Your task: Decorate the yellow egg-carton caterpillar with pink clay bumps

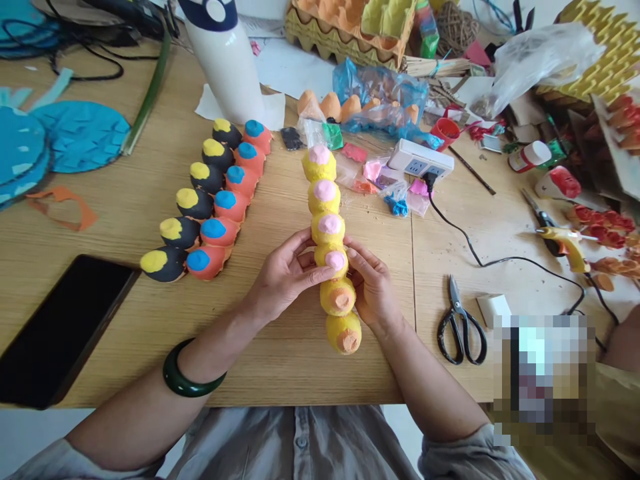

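A yellow egg-carton strip [327, 195] points away from me, its row of rounded cups coated in what looks like soft clay. Pink clay caps the far cups, while the two nearest show bare orange tops. My left hand [287, 268] grips the strip from the left, its thumb resting on the nearest pink cap [335, 260]. From the other side, my right hand [373, 283] holds the same strip with thumb and fingers. To the left lie two more strips: a black one with yellow tops [194, 204] and a red-orange one with blue tops [233, 207].
Black-handled scissors [463, 323] lie right of my hands. A power strip [421, 160] trails a black cord. Clay packets [373, 170], a white bottle [225, 73] and egg trays [350, 30] stand farther back. A dark phone [63, 330] lies left; a glue gun [565, 247] lies right.
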